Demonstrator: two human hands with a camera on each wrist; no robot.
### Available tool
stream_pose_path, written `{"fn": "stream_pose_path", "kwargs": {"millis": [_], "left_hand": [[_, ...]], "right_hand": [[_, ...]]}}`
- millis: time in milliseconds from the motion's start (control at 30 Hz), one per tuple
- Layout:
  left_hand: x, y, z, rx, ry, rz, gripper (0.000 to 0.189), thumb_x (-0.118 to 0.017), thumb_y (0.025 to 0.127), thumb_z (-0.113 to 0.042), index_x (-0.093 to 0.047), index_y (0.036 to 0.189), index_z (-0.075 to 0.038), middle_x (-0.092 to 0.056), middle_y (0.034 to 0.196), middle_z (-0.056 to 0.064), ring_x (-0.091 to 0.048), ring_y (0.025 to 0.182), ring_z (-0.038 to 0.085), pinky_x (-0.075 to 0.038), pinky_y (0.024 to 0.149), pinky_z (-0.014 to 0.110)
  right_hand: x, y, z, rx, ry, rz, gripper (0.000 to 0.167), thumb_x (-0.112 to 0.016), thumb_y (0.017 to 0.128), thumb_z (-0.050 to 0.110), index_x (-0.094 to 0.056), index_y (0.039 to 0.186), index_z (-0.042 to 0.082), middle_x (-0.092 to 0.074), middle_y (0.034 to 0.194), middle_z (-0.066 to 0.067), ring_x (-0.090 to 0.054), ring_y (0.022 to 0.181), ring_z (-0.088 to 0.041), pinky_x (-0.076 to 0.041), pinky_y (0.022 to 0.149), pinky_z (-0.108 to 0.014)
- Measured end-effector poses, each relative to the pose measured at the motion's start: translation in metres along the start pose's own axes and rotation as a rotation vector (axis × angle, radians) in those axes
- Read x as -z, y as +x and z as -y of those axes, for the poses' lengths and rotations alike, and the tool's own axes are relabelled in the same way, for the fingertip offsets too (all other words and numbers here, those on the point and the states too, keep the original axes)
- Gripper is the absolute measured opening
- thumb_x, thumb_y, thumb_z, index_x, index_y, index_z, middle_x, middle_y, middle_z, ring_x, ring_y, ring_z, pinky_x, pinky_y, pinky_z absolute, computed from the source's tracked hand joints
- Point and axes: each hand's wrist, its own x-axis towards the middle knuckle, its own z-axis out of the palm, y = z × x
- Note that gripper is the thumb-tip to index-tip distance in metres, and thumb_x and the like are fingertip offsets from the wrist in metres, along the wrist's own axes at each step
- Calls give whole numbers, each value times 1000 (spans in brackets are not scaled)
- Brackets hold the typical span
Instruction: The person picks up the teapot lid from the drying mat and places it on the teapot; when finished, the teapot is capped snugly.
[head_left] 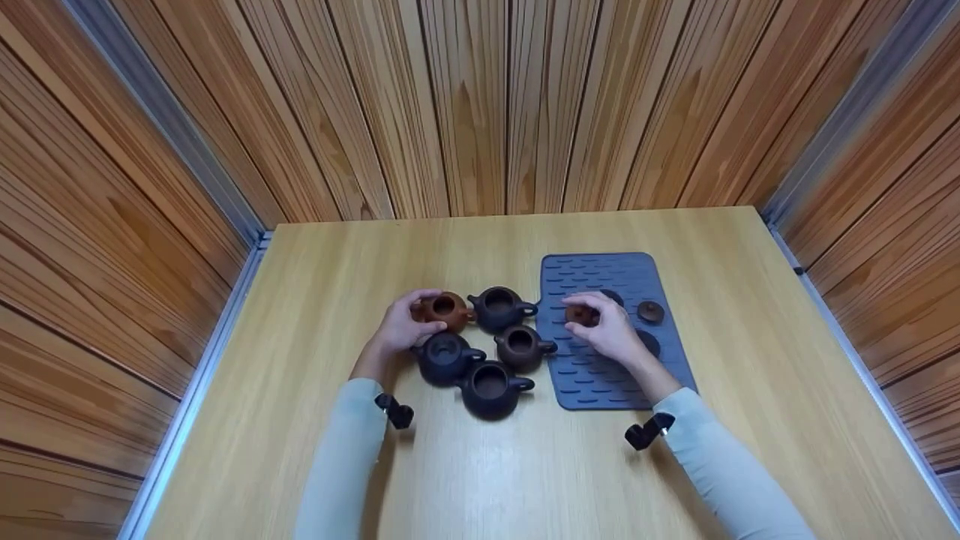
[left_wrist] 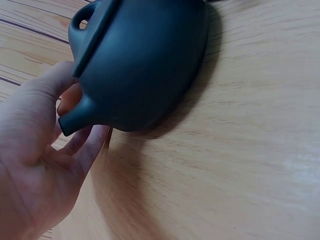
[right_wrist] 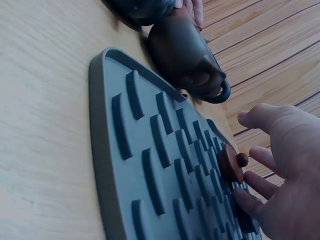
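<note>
My left hand (head_left: 397, 328) grips a reddish-brown teapot (head_left: 457, 321) without a lid, fingers at its far side and thumb at its near side. A black teapot with its lid on (head_left: 444, 369) stands just in front; in the left wrist view this dark teapot (left_wrist: 145, 65) hides most of the reddish one. Over the grey ridged mat, my right hand (head_left: 613, 334) reaches around a reddish-brown lid (head_left: 577, 315). Seen from the right wrist, the lid (right_wrist: 230, 165) lies knob up, fingertips right beside it and the thumb spread apart.
Three more lidless teapots stand close together: a black one (head_left: 498, 325) behind, a brown one (head_left: 525, 365), and a black one (head_left: 491, 406) in front. Other lids, one brown (head_left: 651, 312) and one dark (head_left: 649, 343), lie on the mat (head_left: 600, 390). Wooden panels enclose the table.
</note>
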Motion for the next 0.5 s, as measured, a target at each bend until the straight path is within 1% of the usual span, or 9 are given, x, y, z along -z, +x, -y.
{"fn": "stream_pose_path", "kwargs": {"millis": [67,167,267,400,500], "left_hand": [[0,1,1,3,9,3,58,-85,99,-4,-66,154,-9,-66,154,19,-61,141,36,-49,115,42],[0,1,1,-9,18,1,58,-85,99,-4,-66,154,-8,-67,154,20,-61,143,37,-49,119,45],[0,1,2,-22,15,0,57,-85,99,-3,-66,153,-6,-67,155,21,-61,143,39,-48,123,49],[0,1,2,-19,8,-5,57,-85,98,-3,-67,152,-6,-67,154,20,-61,143,38,-47,123,48],[0,1,3,-29,17,-7,57,-86,98,-3,-67,152,-6,-68,152,21,-62,141,38,-48,121,47]], "right_hand": [[0,0,-2,-14,-2,-5,43,-84,99,6,-78,141,8,-70,152,-20,-63,143,-40,-54,110,-51],[0,-1,-4,-21,0,-2,43,-84,99,6,-77,142,8,-70,151,-20,-65,139,-40,-56,108,-49],[-1,-1,-6,-25,9,-1,43,-82,100,5,-76,143,6,-69,150,-20,-67,135,-39,-58,106,-44],[-2,-1,-9,-28,29,3,41,-81,101,3,-76,141,4,-69,146,-21,-70,132,-38,-61,100,-30],[-4,-2,-10,-27,31,5,38,-82,100,2,-78,138,4,-70,142,-21,-71,128,-37,-59,96,-21]]}}
